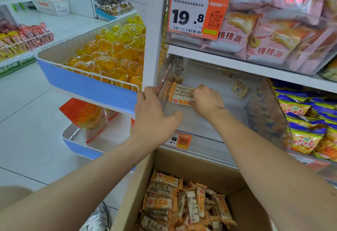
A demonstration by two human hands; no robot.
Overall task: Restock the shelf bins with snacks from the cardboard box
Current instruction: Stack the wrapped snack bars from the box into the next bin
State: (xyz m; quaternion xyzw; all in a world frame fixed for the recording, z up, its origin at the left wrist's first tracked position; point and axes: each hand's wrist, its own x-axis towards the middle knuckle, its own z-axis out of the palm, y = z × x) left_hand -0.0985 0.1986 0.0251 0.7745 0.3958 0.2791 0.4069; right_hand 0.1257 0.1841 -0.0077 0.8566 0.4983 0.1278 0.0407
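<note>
Two grips, head view: L grip (155,116) curls round left wall of the clear bin (200,127), thumb inside; R grip (207,100) pinches a stack of snack bars (179,94) at bin's back-left. Just below, cardboard box (173,161) w/ loose bars (182,203) inside.

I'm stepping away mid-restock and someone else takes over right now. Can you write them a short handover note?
Left grip: holds the front left corner of the clear bin.
Right grip: holds a few snack bars inside the bin, at its left side.
Cardboard box: open below the shelf, many bars in it.
Done: first bars are in the bin.
Left: the bin is mostly bare, with one small yellow packet at the back. Keep filling from the box.
</note>
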